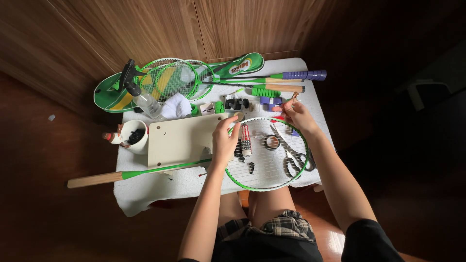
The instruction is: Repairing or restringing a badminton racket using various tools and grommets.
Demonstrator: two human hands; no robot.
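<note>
1. Left hand [224, 140]: grip closed over the left rim of the green racket [267, 154], fingers curled onto the frame near the throat, pinning it down.
2. Right hand [297, 114]: fingertips pinched together on a small brown-tipped tool [293, 97] at the racket's upper right rim; exactly what the tool is cannot be told.
3. Green racket: lies flat on the near part of the worktop [160, 187], head toward the person, shaft and wooden handle [94, 180] running off to the left. Judged light and springy; the thin frame is stiff but would flex if squeezed, the strings taut. Best held at the rim or throat, not by the strings.
4. Seen through the strings: scissors [291, 154], a roll of tape [271, 141], a small red-and-white tube [246, 140].
5. Just left of the hand: a cream board [179, 140].
6. Further out: a white cup [135, 137], a spray bottle [141, 97], white cloth [175, 106], spare rackets [177, 77] on a green cover [240, 65].
</note>
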